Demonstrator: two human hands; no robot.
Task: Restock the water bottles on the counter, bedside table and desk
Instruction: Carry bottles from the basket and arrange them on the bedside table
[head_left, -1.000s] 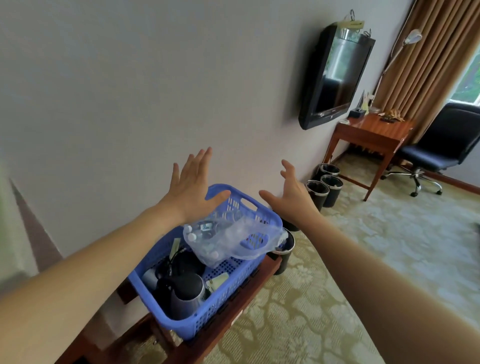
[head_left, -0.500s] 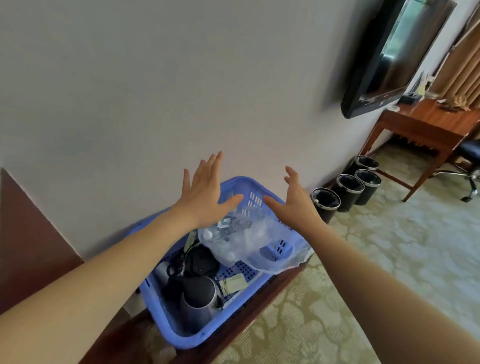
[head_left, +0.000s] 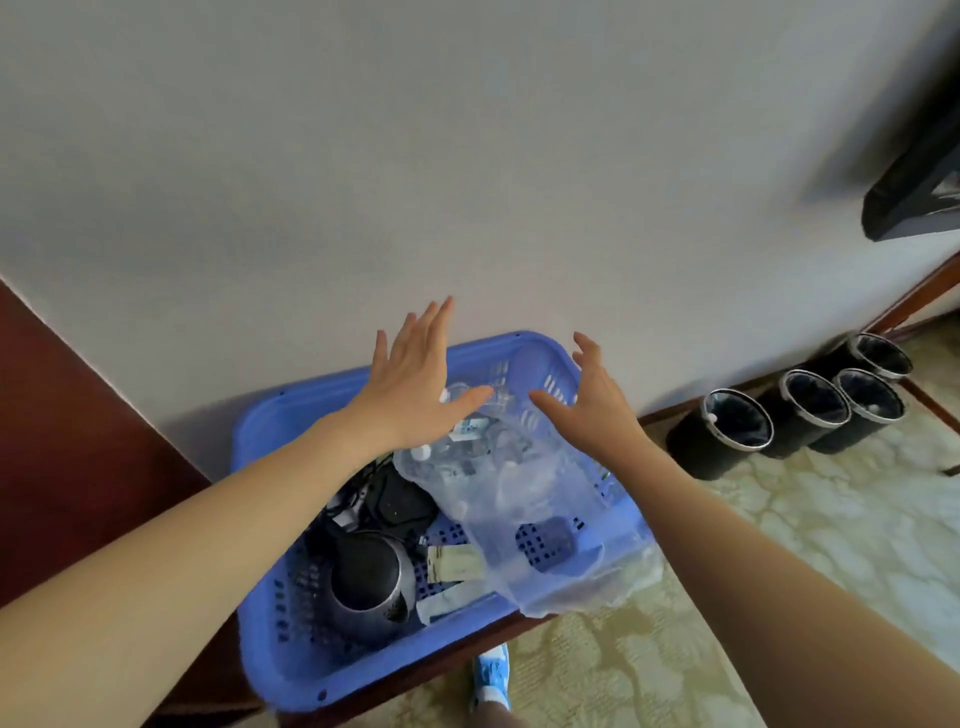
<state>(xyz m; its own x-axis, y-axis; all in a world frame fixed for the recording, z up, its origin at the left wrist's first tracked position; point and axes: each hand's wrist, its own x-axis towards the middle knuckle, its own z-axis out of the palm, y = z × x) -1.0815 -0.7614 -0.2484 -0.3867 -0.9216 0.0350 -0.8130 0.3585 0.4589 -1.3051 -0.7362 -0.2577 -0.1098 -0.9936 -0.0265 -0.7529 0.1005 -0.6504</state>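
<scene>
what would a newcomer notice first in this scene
Two bare hands, the left hand and the right hand, spread open over a blue basket standing against the white wall. Inside it, a clear bag of water bottles lies on the right and a dark kettle on the left. A cluster of black bins stands on the patterned carpet to the right.

Three black bins (head_left: 814, 410), a kettle (head_left: 366, 579)
</scene>
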